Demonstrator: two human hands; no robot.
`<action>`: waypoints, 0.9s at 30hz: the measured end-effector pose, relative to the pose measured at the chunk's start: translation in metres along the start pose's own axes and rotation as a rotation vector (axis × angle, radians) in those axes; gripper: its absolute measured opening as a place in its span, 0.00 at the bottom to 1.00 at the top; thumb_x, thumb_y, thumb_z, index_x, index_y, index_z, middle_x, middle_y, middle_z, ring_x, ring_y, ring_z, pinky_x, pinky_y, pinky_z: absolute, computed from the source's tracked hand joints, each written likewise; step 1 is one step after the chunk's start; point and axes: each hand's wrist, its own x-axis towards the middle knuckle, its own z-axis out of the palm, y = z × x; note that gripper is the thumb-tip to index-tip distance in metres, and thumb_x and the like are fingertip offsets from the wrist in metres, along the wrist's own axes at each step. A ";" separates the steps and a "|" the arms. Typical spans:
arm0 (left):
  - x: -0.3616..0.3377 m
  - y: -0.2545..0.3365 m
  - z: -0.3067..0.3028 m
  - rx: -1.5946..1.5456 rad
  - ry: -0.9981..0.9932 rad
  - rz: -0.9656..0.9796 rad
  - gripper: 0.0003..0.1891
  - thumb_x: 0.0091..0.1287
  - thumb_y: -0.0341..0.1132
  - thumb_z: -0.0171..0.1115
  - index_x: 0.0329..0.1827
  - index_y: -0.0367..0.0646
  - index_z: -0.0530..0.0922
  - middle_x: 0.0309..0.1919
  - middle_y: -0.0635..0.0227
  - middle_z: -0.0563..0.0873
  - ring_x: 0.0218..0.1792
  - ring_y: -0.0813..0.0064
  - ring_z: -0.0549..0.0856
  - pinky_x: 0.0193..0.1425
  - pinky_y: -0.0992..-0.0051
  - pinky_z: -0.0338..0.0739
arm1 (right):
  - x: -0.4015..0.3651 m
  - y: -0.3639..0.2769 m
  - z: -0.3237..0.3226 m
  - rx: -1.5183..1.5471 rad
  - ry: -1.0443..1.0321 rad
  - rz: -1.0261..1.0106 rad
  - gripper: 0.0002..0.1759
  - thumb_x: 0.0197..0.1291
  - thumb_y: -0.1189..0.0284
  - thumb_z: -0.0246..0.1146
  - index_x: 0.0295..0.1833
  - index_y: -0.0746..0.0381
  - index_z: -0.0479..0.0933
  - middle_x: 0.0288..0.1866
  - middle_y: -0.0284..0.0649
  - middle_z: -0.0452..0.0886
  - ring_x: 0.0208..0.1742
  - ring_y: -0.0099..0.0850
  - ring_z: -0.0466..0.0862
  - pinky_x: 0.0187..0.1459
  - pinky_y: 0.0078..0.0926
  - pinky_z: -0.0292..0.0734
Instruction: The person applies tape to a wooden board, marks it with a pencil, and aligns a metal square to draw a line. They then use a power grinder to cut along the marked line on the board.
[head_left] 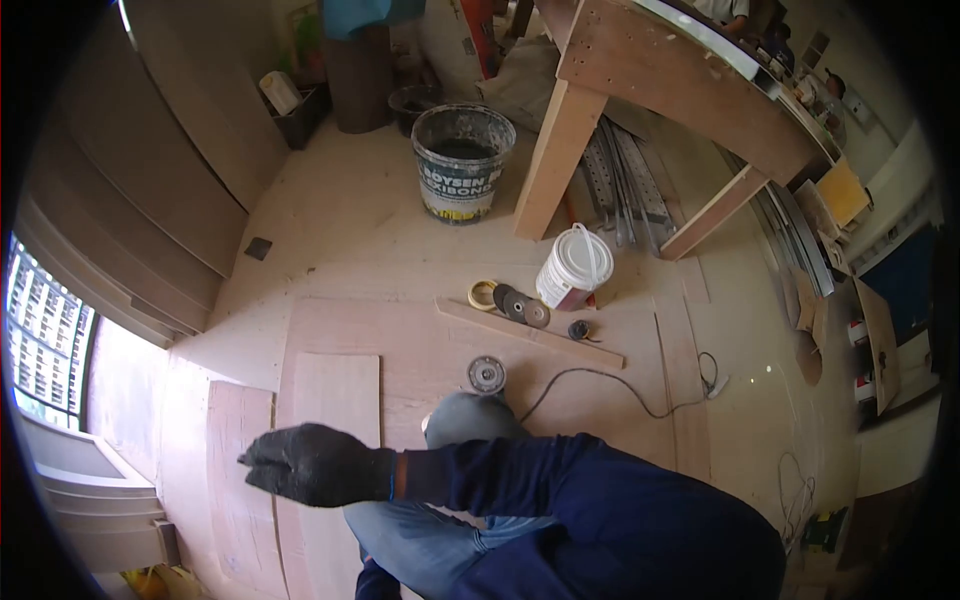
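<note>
My right hand (320, 465), in a dark glove, reaches across to the left above my bent legs. Its fingers are pressed together; whether anything small is between them I cannot make out. Below it lie flat pale boards (338, 400) on the floor. My left hand is out of view; only a bit of dark sleeve (378, 582) shows at the bottom edge. Just beyond my knee (470, 415) is a round metal disc-shaped tool part (487, 375), partly hidden by the knee. A dark cord (600, 372) runs beside it to a plug (716, 387).
A wood strip (530, 333), cutting discs (520, 306), a tape roll (482, 294) and a white lidded pail (575, 265) lie ahead. Farther back stand a large black bucket (462, 165) and a wooden table (690, 80). Metal strips (622, 180) lie beneath it. People are at the upper right.
</note>
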 end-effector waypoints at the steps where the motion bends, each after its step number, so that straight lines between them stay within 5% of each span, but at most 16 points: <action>1: -0.011 0.006 -0.002 0.003 -0.019 -0.001 0.26 0.69 0.50 0.58 0.64 0.43 0.75 0.60 0.48 0.80 0.65 0.53 0.78 0.67 0.46 0.70 | 0.007 0.011 0.000 -0.065 -0.022 0.008 0.19 0.69 0.62 0.63 0.53 0.68 0.82 0.50 0.53 0.85 0.50 0.48 0.86 0.54 0.40 0.81; 5: -0.069 0.019 -0.027 -0.025 -0.140 -0.037 0.25 0.68 0.51 0.61 0.62 0.45 0.79 0.56 0.49 0.84 0.63 0.54 0.81 0.66 0.49 0.73 | 0.042 0.026 -0.006 -0.097 -0.146 0.156 0.19 0.68 0.62 0.63 0.54 0.66 0.81 0.48 0.52 0.85 0.50 0.49 0.84 0.54 0.43 0.79; 6: -0.093 0.020 -0.043 -0.014 -0.178 -0.050 0.24 0.68 0.51 0.61 0.61 0.45 0.80 0.56 0.49 0.85 0.62 0.54 0.82 0.66 0.49 0.74 | 0.042 0.044 -0.002 -0.064 -0.044 0.059 0.18 0.68 0.60 0.61 0.45 0.66 0.81 0.44 0.52 0.84 0.47 0.52 0.83 0.51 0.45 0.78; 8: -0.138 0.029 -0.107 0.024 -0.210 -0.013 0.24 0.67 0.51 0.63 0.59 0.46 0.82 0.54 0.49 0.87 0.61 0.55 0.84 0.65 0.51 0.75 | 0.038 0.070 -0.014 -0.126 -0.032 0.220 0.20 0.68 0.56 0.61 0.46 0.65 0.81 0.45 0.51 0.84 0.49 0.51 0.84 0.51 0.45 0.78; 9: -0.146 0.015 -0.122 0.128 -0.090 0.179 0.28 0.53 0.49 0.75 0.56 0.49 0.80 0.40 0.57 0.89 0.45 0.53 0.88 0.50 0.56 0.83 | 0.028 0.071 -0.030 -0.176 -0.037 0.409 0.22 0.69 0.55 0.61 0.49 0.65 0.82 0.49 0.51 0.85 0.52 0.50 0.84 0.54 0.43 0.79; 10: -0.130 -0.004 -0.107 -0.720 -0.059 -0.091 0.23 0.56 0.52 0.73 0.46 0.43 0.84 0.32 0.58 0.89 0.36 0.57 0.90 0.42 0.58 0.85 | 0.007 0.094 -0.031 -0.299 -0.022 0.421 0.26 0.71 0.52 0.58 0.59 0.63 0.80 0.57 0.48 0.84 0.59 0.46 0.83 0.60 0.39 0.78; 12: -0.221 0.046 -0.245 -1.180 -0.052 -0.444 0.26 0.57 0.57 0.73 0.32 0.37 0.85 0.23 0.62 0.86 0.25 0.63 0.87 0.33 0.63 0.85 | -0.041 0.091 -0.038 -0.386 -0.129 0.716 0.35 0.70 0.43 0.54 0.68 0.61 0.76 0.67 0.50 0.79 0.68 0.45 0.78 0.69 0.39 0.71; 13: -0.245 0.051 -0.275 -1.145 0.011 -0.374 0.33 0.57 0.63 0.72 0.23 0.34 0.83 0.20 0.63 0.83 0.19 0.68 0.84 0.27 0.66 0.83 | -0.058 0.062 -0.042 -0.312 -0.149 0.775 0.37 0.69 0.41 0.54 0.68 0.61 0.75 0.68 0.51 0.78 0.69 0.46 0.77 0.69 0.41 0.71; 16: -0.344 0.088 -0.369 -1.130 -0.083 -0.314 0.48 0.55 0.73 0.67 0.57 0.29 0.82 0.35 0.60 0.85 0.30 0.70 0.84 0.27 0.67 0.79 | -0.090 -0.037 -0.046 -0.169 -0.343 0.823 0.37 0.70 0.39 0.51 0.62 0.62 0.79 0.60 0.50 0.83 0.63 0.47 0.81 0.63 0.43 0.73; 18: -0.396 0.104 -0.389 -1.084 -0.109 -0.223 0.59 0.55 0.76 0.63 0.75 0.31 0.66 0.43 0.58 0.83 0.34 0.70 0.84 0.27 0.69 0.77 | -0.108 -0.120 -0.041 -0.037 -0.264 0.805 0.36 0.70 0.39 0.52 0.51 0.63 0.82 0.42 0.46 0.86 0.41 0.38 0.87 0.46 0.39 0.80; 20: -0.450 0.126 -0.404 -1.103 -0.054 -0.153 0.59 0.58 0.76 0.60 0.76 0.29 0.62 0.56 0.45 0.83 0.49 0.55 0.86 0.39 0.63 0.81 | -0.120 -0.167 -0.031 0.151 -0.350 0.932 0.36 0.71 0.38 0.51 0.42 0.63 0.82 0.29 0.39 0.82 0.27 0.29 0.81 0.32 0.31 0.77; 22: -0.423 0.110 -0.334 -1.012 0.186 0.350 0.55 0.61 0.71 0.63 0.79 0.36 0.59 0.53 0.61 0.82 0.32 0.74 0.79 0.29 0.73 0.71 | -0.129 -0.240 -0.034 0.154 -0.313 0.924 0.38 0.71 0.35 0.46 0.34 0.61 0.79 0.23 0.35 0.77 0.20 0.26 0.75 0.22 0.26 0.70; 24: -0.429 0.129 -0.325 -1.076 0.185 0.242 0.48 0.68 0.58 0.66 0.79 0.31 0.57 0.47 0.61 0.86 0.30 0.76 0.81 0.26 0.78 0.71 | -0.137 -0.301 -0.038 0.205 -0.206 1.041 0.40 0.70 0.33 0.45 0.32 0.60 0.78 0.21 0.34 0.75 0.18 0.26 0.73 0.20 0.25 0.69; 25: -0.449 0.139 -0.335 -1.129 0.133 0.410 0.37 0.73 0.45 0.65 0.77 0.31 0.61 0.41 0.61 0.88 0.30 0.76 0.83 0.30 0.76 0.75 | -0.144 -0.321 -0.042 0.229 -0.140 1.075 0.41 0.69 0.32 0.45 0.31 0.60 0.79 0.19 0.34 0.75 0.17 0.26 0.73 0.20 0.26 0.69; 27: -0.480 0.166 -0.348 -1.114 0.176 0.462 0.34 0.74 0.43 0.63 0.75 0.32 0.63 0.42 0.61 0.88 0.32 0.75 0.85 0.33 0.76 0.77 | -0.160 -0.352 -0.048 0.165 -0.036 1.063 0.40 0.69 0.33 0.46 0.29 0.61 0.79 0.19 0.35 0.76 0.17 0.27 0.75 0.21 0.25 0.71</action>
